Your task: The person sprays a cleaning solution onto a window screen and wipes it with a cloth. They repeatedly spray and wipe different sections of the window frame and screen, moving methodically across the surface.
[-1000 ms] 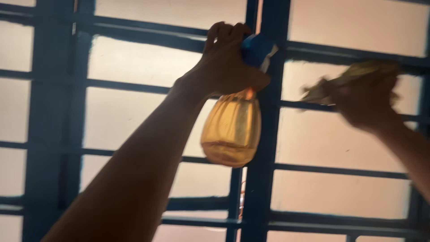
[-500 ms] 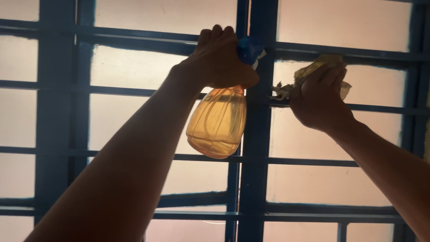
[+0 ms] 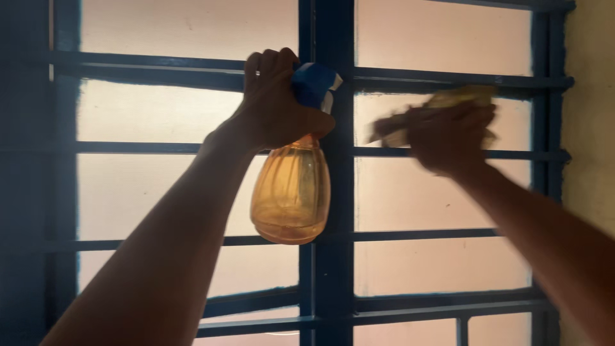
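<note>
My left hand [image 3: 272, 102] is raised in front of the window and grips the blue trigger head [image 3: 316, 83] of an orange see-through spray bottle [image 3: 290, 192], which hangs upright below my fist. My right hand [image 3: 451, 138] is blurred with motion and presses a yellowish cloth [image 3: 448, 102] against the frosted glass pane [image 3: 442, 192] to the right of the centre post. The cloth sticks out to the left and above my fingers.
The window has a dark blue frame with a thick centre post [image 3: 333, 269] and horizontal blue bars [image 3: 147, 147] across frosted panes. A pale wall [image 3: 592, 160] borders the window on the right.
My right hand with the cloth swept left toward the centre post, then back to the right across the pane. My left hand keeps the bottle raised in about the same place.
</note>
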